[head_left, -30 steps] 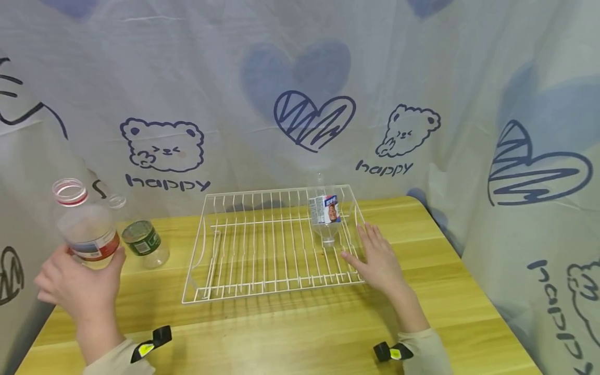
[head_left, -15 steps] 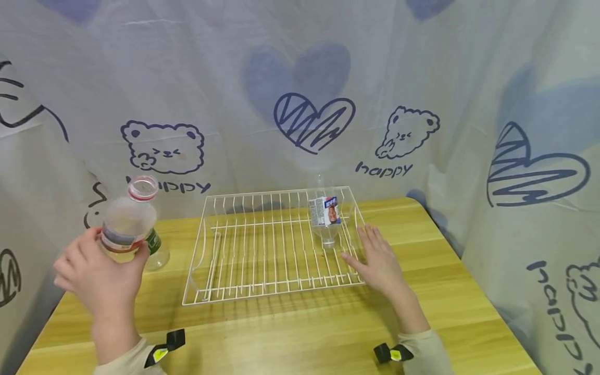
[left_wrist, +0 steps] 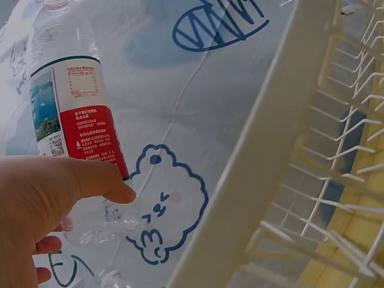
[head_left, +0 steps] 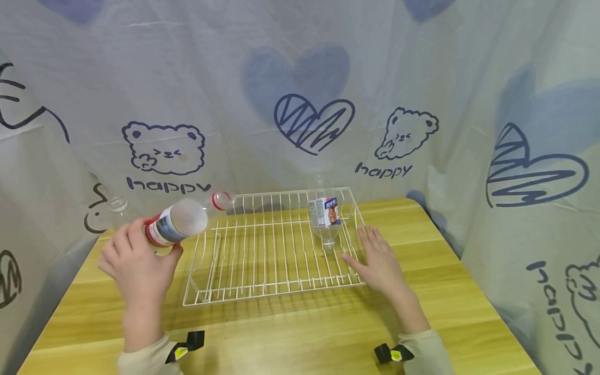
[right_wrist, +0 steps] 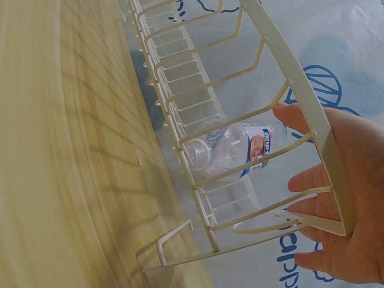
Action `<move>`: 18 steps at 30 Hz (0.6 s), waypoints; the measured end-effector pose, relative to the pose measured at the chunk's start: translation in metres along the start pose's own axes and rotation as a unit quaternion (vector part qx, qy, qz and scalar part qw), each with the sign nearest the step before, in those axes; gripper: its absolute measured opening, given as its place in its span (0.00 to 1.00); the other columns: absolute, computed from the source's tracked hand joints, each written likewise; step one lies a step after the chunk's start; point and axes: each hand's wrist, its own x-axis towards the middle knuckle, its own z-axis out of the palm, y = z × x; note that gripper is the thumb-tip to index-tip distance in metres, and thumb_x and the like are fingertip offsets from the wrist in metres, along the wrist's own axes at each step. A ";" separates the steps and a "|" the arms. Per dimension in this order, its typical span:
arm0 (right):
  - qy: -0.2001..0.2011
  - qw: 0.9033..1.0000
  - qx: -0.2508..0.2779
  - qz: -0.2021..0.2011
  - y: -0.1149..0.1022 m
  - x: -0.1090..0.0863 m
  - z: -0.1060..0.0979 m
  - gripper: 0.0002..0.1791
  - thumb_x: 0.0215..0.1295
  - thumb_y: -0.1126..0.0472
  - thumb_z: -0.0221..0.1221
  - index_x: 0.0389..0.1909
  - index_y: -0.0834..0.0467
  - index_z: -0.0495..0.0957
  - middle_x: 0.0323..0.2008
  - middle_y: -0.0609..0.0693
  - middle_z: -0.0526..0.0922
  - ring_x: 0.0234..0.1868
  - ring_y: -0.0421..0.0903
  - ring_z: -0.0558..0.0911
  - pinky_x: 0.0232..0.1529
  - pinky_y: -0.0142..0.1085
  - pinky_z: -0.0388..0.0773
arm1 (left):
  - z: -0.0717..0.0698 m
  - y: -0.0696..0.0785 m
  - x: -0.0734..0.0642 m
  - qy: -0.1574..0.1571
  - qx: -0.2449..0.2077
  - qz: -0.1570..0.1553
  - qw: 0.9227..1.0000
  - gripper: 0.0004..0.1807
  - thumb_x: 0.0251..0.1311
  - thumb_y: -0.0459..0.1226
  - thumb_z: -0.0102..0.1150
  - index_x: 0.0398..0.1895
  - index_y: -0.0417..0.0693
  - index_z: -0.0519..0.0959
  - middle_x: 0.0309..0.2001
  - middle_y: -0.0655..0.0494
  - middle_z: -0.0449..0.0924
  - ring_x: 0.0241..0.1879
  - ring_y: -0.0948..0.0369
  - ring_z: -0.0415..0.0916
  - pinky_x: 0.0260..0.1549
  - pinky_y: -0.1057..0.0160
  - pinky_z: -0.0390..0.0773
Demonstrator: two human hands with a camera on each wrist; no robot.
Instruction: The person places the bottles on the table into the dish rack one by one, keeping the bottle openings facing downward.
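Observation:
My left hand (head_left: 142, 268) grips a clear plastic bottle (head_left: 189, 217) around its lower half. This bottle has a red and white label and a red ring at its uncapped mouth. It is held in the air, tilted with the mouth to the right, over the left end of a white wire dish rack (head_left: 262, 291). Inside the rack's right end a second clear bottle (head_left: 323, 212) stands neck down, slightly tilted. My right hand (head_left: 380, 263) rests against the rack's right end, fingers extended; in the right wrist view the fingers (right_wrist: 309, 180) lie along its outer side.
A third clear bottle (head_left: 118, 204) stands behind my left hand, mostly hidden. The rack sits on a yellow wood-grain table (head_left: 281, 333). A pale curtain (head_left: 225, 78) printed with hearts and bears hangs behind and at both sides.
My left hand has carried the red-labelled bottle rightward from the table's left side, tipping it from upright to mouth-right. My right hand and the bottle in the rack have stayed still.

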 end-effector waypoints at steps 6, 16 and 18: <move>0.001 1.000 -0.001 -0.002 -0.001 -0.001 0.000 0.50 0.67 0.30 0.45 0.77 0.59 0.42 0.77 0.61 0.42 0.78 0.61 0.42 0.75 0.56 0.42 | 0.007 0.009 -0.004 -0.027 0.000 0.024 0.999 0.38 0.38 0.32 0.76 0.57 0.40 0.69 0.57 0.36 0.68 0.55 0.36 0.59 0.49 0.36 0.55; 0.009 1.000 0.000 -0.004 -0.003 -0.001 -0.002 0.52 0.66 0.30 0.46 0.77 0.60 0.42 0.77 0.61 0.41 0.78 0.62 0.42 0.75 0.55 0.42 | 0.019 0.021 -0.007 -0.062 0.010 0.061 0.996 0.38 0.38 0.31 0.76 0.56 0.42 0.68 0.55 0.38 0.68 0.55 0.38 0.58 0.50 0.37 0.56; 0.013 1.000 -0.004 -0.006 -0.003 -0.001 -0.002 0.51 0.66 0.30 0.46 0.77 0.60 0.42 0.77 0.62 0.42 0.78 0.62 0.43 0.75 0.55 0.43 | 0.022 0.023 -0.008 -0.069 0.014 0.067 0.995 0.38 0.36 0.31 0.77 0.55 0.42 0.69 0.55 0.38 0.69 0.54 0.38 0.59 0.51 0.36 0.57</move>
